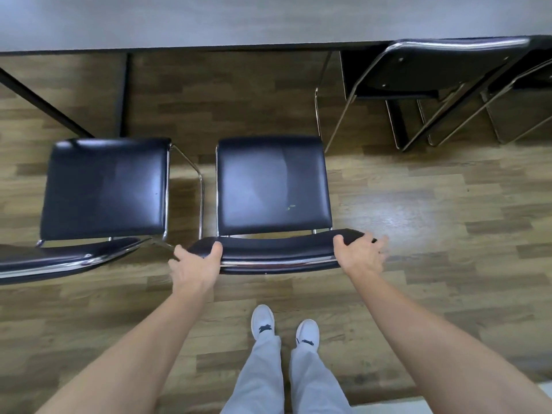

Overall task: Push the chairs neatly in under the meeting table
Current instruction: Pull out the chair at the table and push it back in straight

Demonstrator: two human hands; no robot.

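Observation:
A black padded chair with a chrome frame (273, 186) stands on the wooden floor in front of me, its seat well back from the grey meeting table (239, 22). My left hand (195, 265) grips the left end of its backrest (277, 252). My right hand (361, 255) grips the right end. A second matching chair (104, 189) stands to the left, also out from the table. A third chair (439, 67) at the upper right is tucked under the table edge.
The table's dark legs and braces (124, 94) drop to the floor ahead of the left chair. Chrome legs of more chairs (507, 115) crowd the far right. My feet in white shoes (283, 327) stand behind the held chair.

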